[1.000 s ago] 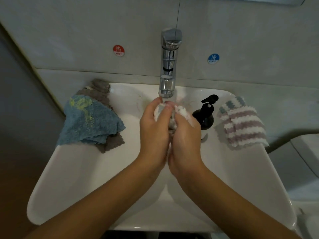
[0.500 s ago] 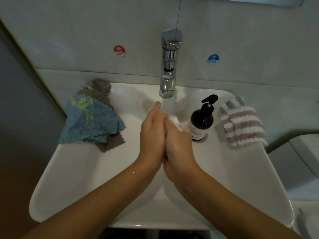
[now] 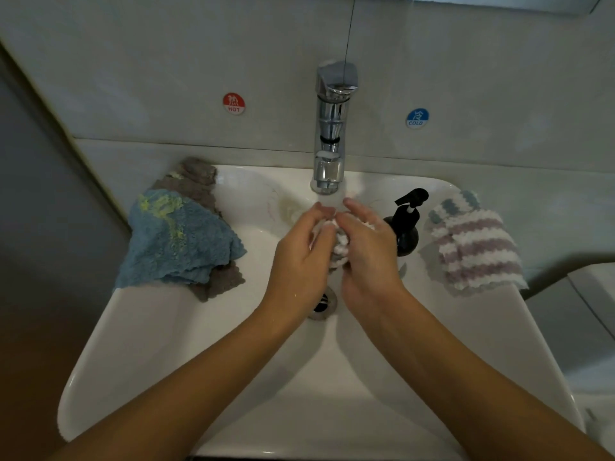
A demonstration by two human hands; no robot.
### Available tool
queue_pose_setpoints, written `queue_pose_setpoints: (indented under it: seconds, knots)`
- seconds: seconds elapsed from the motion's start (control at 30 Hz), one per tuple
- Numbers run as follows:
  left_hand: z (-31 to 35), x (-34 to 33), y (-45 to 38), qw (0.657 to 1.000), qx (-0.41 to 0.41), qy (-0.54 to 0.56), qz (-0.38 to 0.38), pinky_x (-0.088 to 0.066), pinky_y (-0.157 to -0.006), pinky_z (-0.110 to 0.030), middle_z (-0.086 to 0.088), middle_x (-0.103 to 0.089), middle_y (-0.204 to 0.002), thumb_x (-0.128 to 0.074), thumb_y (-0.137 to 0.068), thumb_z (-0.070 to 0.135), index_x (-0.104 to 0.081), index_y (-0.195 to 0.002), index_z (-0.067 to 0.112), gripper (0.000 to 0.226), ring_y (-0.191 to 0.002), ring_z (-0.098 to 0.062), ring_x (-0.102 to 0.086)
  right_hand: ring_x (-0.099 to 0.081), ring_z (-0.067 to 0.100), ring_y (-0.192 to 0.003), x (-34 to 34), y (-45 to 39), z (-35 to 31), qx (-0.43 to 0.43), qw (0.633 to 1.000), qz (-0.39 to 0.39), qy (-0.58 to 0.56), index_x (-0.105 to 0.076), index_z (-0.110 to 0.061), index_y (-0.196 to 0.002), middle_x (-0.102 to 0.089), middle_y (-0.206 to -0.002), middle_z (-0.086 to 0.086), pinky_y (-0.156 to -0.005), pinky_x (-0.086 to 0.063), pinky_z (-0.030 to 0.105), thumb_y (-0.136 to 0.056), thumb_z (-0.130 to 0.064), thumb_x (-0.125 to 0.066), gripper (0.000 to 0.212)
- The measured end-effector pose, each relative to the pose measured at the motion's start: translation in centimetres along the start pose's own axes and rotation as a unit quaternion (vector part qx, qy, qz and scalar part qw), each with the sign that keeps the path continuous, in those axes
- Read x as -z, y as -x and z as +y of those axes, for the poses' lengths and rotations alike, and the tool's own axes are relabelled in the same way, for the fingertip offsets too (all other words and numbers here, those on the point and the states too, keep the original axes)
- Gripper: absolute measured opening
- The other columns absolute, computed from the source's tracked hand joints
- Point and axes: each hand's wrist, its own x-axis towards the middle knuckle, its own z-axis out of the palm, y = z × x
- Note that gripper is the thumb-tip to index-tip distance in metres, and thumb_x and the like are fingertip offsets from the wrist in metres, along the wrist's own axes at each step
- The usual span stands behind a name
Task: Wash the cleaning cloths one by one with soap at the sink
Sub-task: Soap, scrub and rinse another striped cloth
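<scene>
- A white sink (image 3: 173,344) filled most of the view, with a chrome faucet (image 3: 331,134) standing at the middle of its back edge; every place below is given from that faucet.
- Far to the left of the faucet, a blue cloth (image 3: 176,241) with yellow marks lay on the sink's left rim, on top of a grey cloth (image 3: 196,178) that stuck out behind and below it.
- On the wall, left of the faucet, was a round red sticker (image 3: 234,103) reading HOT.
- Just in front of the faucet's spout, the left hand (image 3: 299,257) and the right hand (image 3: 367,257) were closed together around a bunched white-striped cloth (image 3: 341,246), both gripping it, fingers pointing toward the spout.
- The cloth was a crumpled wad, mostly hidden by the palms; its long axis could not be told.
- Below the hands, in the basin straight out from the faucet, the metal drain (image 3: 322,302) showed between the wrists.
- Just right of the faucet, a black pump bottle (image 3: 407,227) stood upright on the rim, partly behind the right hand.
- On the wall to the right was a round blue sticker (image 3: 417,118) reading COLD.
- Far right of the faucet, a purple-and-white striped cloth (image 3: 472,247) lay on the sink's right rim.
</scene>
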Motion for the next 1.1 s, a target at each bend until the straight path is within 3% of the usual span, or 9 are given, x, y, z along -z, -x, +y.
queue_pose_setpoints:
  seconds: [0.1, 0.17, 0.33, 0.47, 0.6, 0.67, 0.8, 0.9, 1.1]
  knots:
    - [-0.5, 0.2, 0.3, 0.99, -0.08, -0.11, -0.037, -0.042, -0.093, -0.008, 0.015, -0.055, -0.126, -0.058, -0.092, 0.022, -0.053, -0.125, 0.035, 0.036, -0.117, 0.008, -0.051, -0.071, 0.026, -0.085, 0.3, -0.4, -0.7, 0.008, 0.999, 0.006, -0.032, -0.063, -0.017, -0.11, -0.067, -0.111, 0.02, -0.062, -0.06, 0.029, -0.094, 0.001, -0.057, 0.025]
    - [-1.1, 0.4, 0.3, 0.969, -0.13, -0.206, -0.041, -0.04, -0.099, -0.012, 0.008, -0.048, -0.134, -0.062, -0.085, 0.031, -0.051, -0.134, 0.027, 0.051, -0.123, -0.002, -0.047, -0.071, 0.027, -0.079, 0.4, -0.3, -0.9, 0.009, 0.999, 0.002, -0.048, -0.063, -0.017, -0.107, -0.067, -0.108, 0.024, -0.06, -0.06, 0.032, -0.094, 0.001, -0.057, 0.023]
    - [-1.1, 0.9, -0.2, 0.936, -0.181, -0.302, 0.023, -0.055, -0.076, -0.03, 0.004, -0.048, -0.114, -0.066, -0.082, 0.037, -0.058, -0.126, 0.021, 0.048, -0.1, -0.013, -0.055, -0.071, 0.023, -0.079, 0.3, -0.3, -0.5, 0.007, 0.999, -0.001, -0.053, -0.063, -0.007, -0.113, -0.069, -0.101, 0.019, -0.062, -0.058, 0.026, -0.094, -0.005, -0.06, 0.019]
    - [-0.9, 1.3, -0.6, 0.953, -0.17, -0.249, 0.041, -0.056, -0.07, -0.037, 0.004, -0.054, -0.109, -0.065, -0.084, 0.028, -0.059, -0.121, 0.018, 0.038, -0.09, -0.008, -0.056, -0.068, 0.019, -0.088, 0.3, 0.0, -0.6, 0.035, 0.999, -0.02, -0.013, -0.063, -0.007, -0.117, -0.068, -0.106, 0.011, -0.067, -0.056, 0.022, -0.092, -0.017, -0.064, 0.027]
    - [-0.4, 1.4, -0.5, 0.961, -0.164, -0.212, 0.071, -0.056, -0.075, -0.031, 0.006, -0.059, -0.109, -0.061, -0.084, 0.028, -0.059, -0.121, 0.016, 0.038, -0.094, -0.003, -0.056, -0.071, 0.017, -0.093, 0.2, 0.4, -0.2, 0.024, 0.997, -0.063, 0.041, -0.055, -0.017, -0.129, -0.069, -0.11, 0.008, -0.073, -0.058, 0.023, -0.089, -0.007, -0.066, 0.043]
    - [-0.3, 1.4, -0.6, 0.974, -0.13, -0.173, 0.072, -0.057, -0.076, -0.03, 0.007, -0.062, -0.108, -0.059, -0.083, 0.028, -0.059, -0.12, 0.017, 0.039, -0.096, -0.003, -0.059, -0.071, 0.018, -0.093, 0.3, 0.3, -0.4, 0.022, 0.996, -0.062, 0.06, -0.054, -0.017, -0.13, -0.068, -0.109, 0.007, -0.069, -0.058, 0.022, -0.09, -0.002, -0.063, 0.044]
    - [-0.3, 1.5, -0.7, 0.98, -0.124, -0.144, 0.06, -0.057, -0.077, -0.035, 0.006, -0.065, -0.103, -0.059, -0.083, 0.019, -0.061, -0.113, 0.02, 0.031, -0.097, -0.006, -0.062, -0.071, 0.012, -0.079, 0.5, 0.0, -0.9, 0.003, 0.998, -0.036, 0.044, -0.059, -0.011, -0.126, -0.07, -0.102, 0.007, -0.057, -0.055, 0.019, -0.093, 0.002, -0.053, 0.036]
    - [-0.3, 1.3, -0.7, 0.982, -0.132, -0.127, 0.054, -0.055, -0.078, -0.027, 0.007, -0.065, -0.104, -0.056, -0.081, 0.011, -0.061, -0.109, 0.024, 0.031, -0.1, -0.002, -0.06, -0.071, 0.01, -0.069, 0.6, -0.1, -1.0, -0.003, 1.0, -0.027, 0.002, -0.059, -0.007, -0.128, -0.071, -0.1, 0.01, -0.054, -0.053, 0.019, -0.096, 0.002, -0.047, 0.035]
    - [0.3, 1.4, -0.9, 0.995, -0.096, -0.029, 0.025, -0.053, -0.074, -0.014, 0.006, -0.064, -0.108, -0.056, -0.091, 0.0, -0.061, -0.111, 0.022, 0.03, -0.101, 0.001, -0.062, -0.07, 0.021, -0.097, 0.9, -0.7, -0.8, 0.022, 1.0, -0.011, 0.017, -0.057, -0.01, -0.131, -0.07, -0.115, 0.014, -0.068, -0.057, 0.023, -0.098, -0.002, -0.046, 0.036]
